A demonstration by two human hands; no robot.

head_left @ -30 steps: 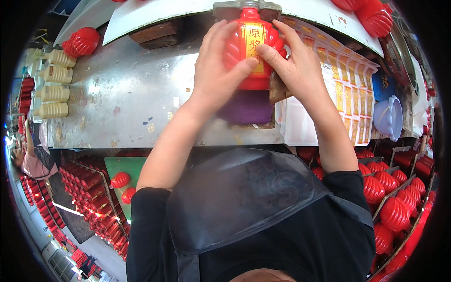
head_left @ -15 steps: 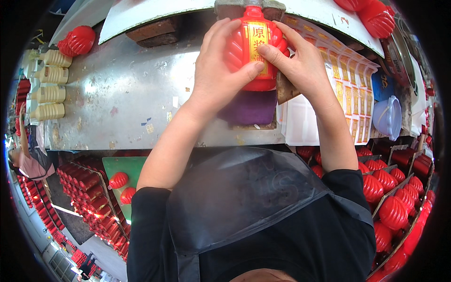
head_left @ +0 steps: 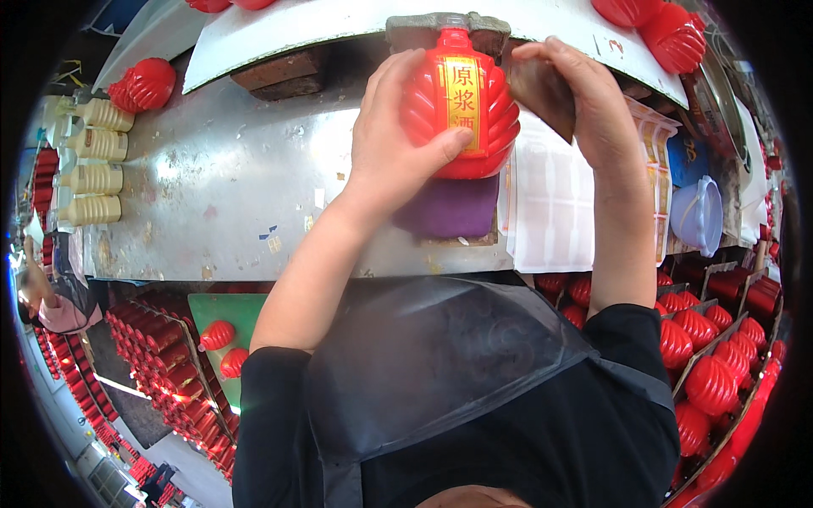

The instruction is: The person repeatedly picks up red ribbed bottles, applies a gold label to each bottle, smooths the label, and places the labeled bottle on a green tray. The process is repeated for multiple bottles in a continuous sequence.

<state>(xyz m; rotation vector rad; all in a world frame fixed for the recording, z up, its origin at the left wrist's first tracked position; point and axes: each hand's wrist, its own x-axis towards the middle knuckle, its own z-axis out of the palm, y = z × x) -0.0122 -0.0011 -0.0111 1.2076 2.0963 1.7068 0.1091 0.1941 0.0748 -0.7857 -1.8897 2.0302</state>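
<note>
A red ribbed bottle with a gold-and-yellow label lies label up on a purple cloth, its neck against a grey notched block. My left hand grips the bottle's left side, with the thumb lying across the lower part of the label. To the right of the bottle, raised off it, my right hand has its fingers curled round a flat, brownish, square-edged piece. That piece is smeared by motion, so its exact kind is unclear.
Printed label sheets lie at the right on the metal table, near a pale blue bucket. Cream bottles line the left end. Crates of red bottles stand below right. Another person is at far left.
My right hand has left the bottle and moved right and up with the flat brownish piece. My left hand stays on the bottle, and more of its right side shows.
</note>
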